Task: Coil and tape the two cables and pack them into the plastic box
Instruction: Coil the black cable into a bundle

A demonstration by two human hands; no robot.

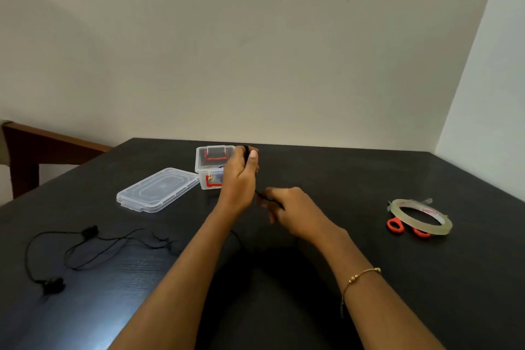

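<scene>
The tape roll, lying on orange scissors at right of frame, carries red lettering too blurred to read. At centre, the left hand is clamped around a black cable coil and hides part of the open plastic box; the right hand pinches the cable's loose strand. A second cable sprawls at lower left on the table, below the lid.
</scene>
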